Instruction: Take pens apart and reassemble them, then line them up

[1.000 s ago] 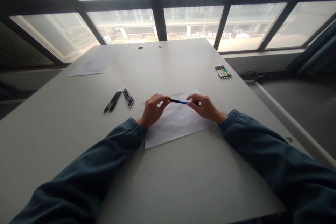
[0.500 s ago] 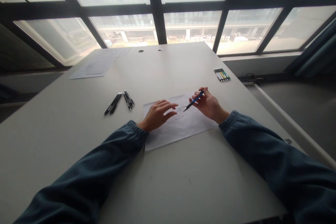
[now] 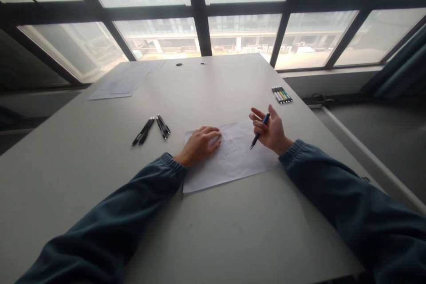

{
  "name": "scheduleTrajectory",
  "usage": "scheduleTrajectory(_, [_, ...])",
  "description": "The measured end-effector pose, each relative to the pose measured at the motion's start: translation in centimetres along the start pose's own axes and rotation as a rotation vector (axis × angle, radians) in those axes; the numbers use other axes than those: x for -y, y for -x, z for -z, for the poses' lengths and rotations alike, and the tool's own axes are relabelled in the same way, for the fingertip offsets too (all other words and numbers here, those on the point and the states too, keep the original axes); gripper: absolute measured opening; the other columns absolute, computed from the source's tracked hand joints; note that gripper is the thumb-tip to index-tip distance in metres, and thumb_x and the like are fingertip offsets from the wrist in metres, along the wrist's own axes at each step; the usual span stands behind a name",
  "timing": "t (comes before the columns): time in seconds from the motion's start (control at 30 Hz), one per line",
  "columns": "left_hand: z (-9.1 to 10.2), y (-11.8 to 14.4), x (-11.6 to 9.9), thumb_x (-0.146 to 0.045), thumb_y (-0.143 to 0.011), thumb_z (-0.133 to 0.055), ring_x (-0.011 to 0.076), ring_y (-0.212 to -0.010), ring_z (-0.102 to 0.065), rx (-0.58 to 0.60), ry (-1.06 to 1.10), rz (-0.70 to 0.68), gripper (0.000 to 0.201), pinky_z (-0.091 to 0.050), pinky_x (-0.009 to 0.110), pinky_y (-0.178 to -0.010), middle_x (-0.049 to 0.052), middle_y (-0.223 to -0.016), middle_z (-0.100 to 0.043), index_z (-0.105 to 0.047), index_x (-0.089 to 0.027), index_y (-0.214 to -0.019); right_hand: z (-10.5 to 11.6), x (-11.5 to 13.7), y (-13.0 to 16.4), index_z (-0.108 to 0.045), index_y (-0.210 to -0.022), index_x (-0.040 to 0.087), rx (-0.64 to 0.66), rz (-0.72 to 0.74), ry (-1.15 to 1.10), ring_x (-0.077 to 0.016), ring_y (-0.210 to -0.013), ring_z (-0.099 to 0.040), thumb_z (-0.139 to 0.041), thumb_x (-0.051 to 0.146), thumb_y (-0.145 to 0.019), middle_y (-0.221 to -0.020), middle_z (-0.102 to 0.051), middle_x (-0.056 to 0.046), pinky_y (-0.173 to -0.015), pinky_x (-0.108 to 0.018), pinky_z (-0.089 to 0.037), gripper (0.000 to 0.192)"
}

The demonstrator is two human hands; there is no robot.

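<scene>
A white sheet of paper [image 3: 233, 164] with a faint pencil drawing lies on the grey table [image 3: 206, 230] in front of me. My left hand [image 3: 201, 144] rests flat on the sheet's left part, fingers spread and holding nothing. My right hand [image 3: 271, 131] is raised just above the sheet's right edge. It holds a blue-and-black pen [image 3: 260, 130] loosely between the fingers, tip pointing down at the paper.
Several black pens [image 3: 151, 128] lie on the table left of the sheet. A row of coloured markers [image 3: 282, 94] sits near the right table edge. More paper sheets [image 3: 124, 80] lie at the far left. Large windows stand behind the table.
My left hand let go of the pen and came down flat on the paper. My right hand kept the pen, drew it to the right and turned its tip downward.
</scene>
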State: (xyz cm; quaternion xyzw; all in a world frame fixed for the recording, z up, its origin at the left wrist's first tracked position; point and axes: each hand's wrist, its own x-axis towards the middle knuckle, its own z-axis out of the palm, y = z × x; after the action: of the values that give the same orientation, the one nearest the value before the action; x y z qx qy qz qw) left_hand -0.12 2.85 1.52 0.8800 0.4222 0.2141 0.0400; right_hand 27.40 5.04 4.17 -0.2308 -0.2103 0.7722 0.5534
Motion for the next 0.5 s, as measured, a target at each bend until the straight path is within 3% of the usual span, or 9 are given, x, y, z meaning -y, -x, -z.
scheduleTrajectory(0.1, [0.1,-0.1,-0.3,-0.036,-0.094,-0.055,0.0243,-0.117,-0.058,0.027,0.014,-0.037,0.026,-0.048,0.043,-0.103,0.006,-0.126,-0.066,-0.069,-0.025,-0.114,0.0,-0.4,-0.2,-0.062,-0.103,0.012,-0.035,-0.072,0.095,-0.0018,-0.036,-0.019,-0.05,0.015,-0.088,-0.074,-0.059,0.0,-0.026,-0.013,-0.021,0.02])
scheduleTrajectory(0.17, [0.2,-0.2,-0.5,-0.035,-0.094,-0.055,0.0239,-0.118,-0.058,0.044,0.022,-0.06,0.026,-0.047,0.043,-0.103,0.006,-0.126,-0.066,-0.069,-0.026,-0.114,0.0,-0.6,-0.2,-0.062,-0.104,0.012,-0.028,-0.106,0.094,-0.0042,-0.038,-0.03,-0.048,0.012,-0.085,-0.07,-0.057,0.0,-0.028,-0.014,-0.027,0.024])
scheduleTrajectory(0.23, [0.2,-0.2,-0.5,-0.034,-0.095,-0.054,0.0236,-0.118,-0.058,0.056,0.028,-0.071,0.026,-0.047,0.043,-0.103,0.006,-0.127,-0.065,-0.068,-0.027,-0.116,-0.1,-0.8,0.0,-0.063,-0.104,0.013,0.001,-0.108,0.069,-0.0095,-0.049,-0.047,-0.046,0.02,-0.087,-0.074,-0.06,-0.004,-0.036,-0.018,-0.041,0.025])
scheduleTrajectory(0.3, [0.2,-0.2,-0.4,-0.035,-0.096,-0.053,0.0237,-0.118,-0.058,0.058,0.034,-0.073,0.027,-0.047,0.043,-0.103,0.006,-0.127,-0.065,-0.068,-0.027,-0.116,-0.3,-0.9,0.2,-0.064,-0.1,0.015,0.033,-0.085,0.089,-0.0131,-0.055,-0.052,-0.044,0.034,-0.093,-0.071,-0.06,-0.004,-0.041,-0.023,-0.045,0.029])
scheduleTrajectory(0.43, [0.2,-0.1,-0.1,-0.036,-0.097,-0.051,0.0241,-0.12,-0.057,0.054,0.034,-0.07,0.027,-0.046,0.043,-0.104,0.006,-0.129,-0.064,-0.067,-0.027,-0.116,-0.6,-1.0,0.9,-0.066,-0.089,0.015,0.049,-0.015,0.255,-0.0085,-0.039,-0.033,-0.047,0.064,-0.093,-0.049,-0.041,0.004,-0.035,-0.021,-0.027,0.052])
scheduleTrajectory(0.5, [0.2,0.0,0.0,-0.036,-0.097,-0.051,0.0239,-0.12,-0.056,0.057,0.03,-0.069,0.027,-0.046,0.043,-0.105,0.006,-0.129,-0.064,-0.067,-0.027,-0.117,-0.7,-1.1,1.3,-0.067,-0.091,0.015,0.038,0.013,0.335,-0.0088,-0.044,-0.041,-0.056,0.07,-0.086,-0.055,-0.049,0.002,-0.038,-0.021,-0.027,0.056])
